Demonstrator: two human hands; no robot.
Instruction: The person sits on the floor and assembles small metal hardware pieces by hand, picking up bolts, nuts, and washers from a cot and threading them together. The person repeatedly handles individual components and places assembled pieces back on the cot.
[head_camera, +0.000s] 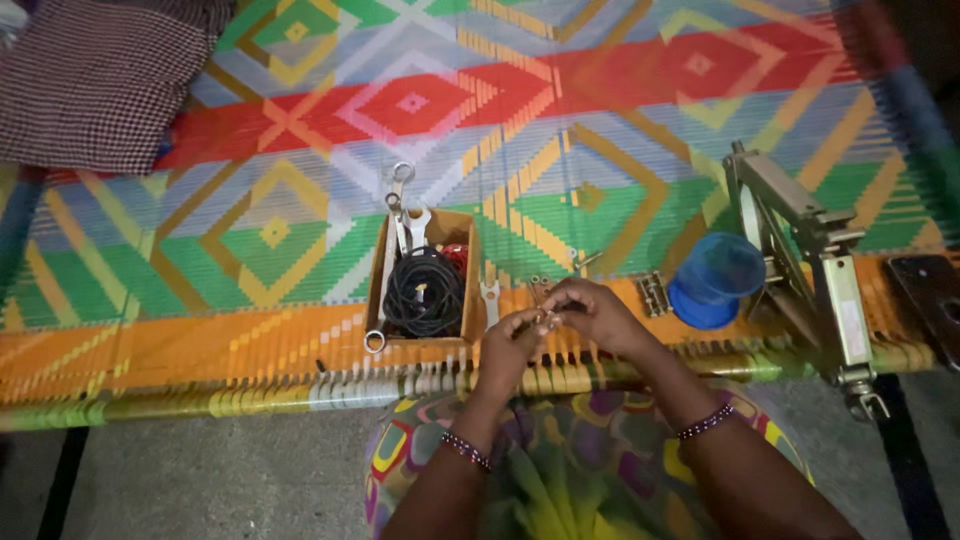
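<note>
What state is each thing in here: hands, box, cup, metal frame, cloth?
Left hand: pinching a small metal part, too small to identify.
Right hand: fingers closed on the same part.
Wooden box: open, holding a coiled black cable and wrenches.
Blue cup: tipped on its side.
Metal frame: lying on the mat.
Checked cloth: crumpled.

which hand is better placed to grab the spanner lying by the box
Left. The left hand sits just beside the spanner and box; the right hand is farther off.
</note>
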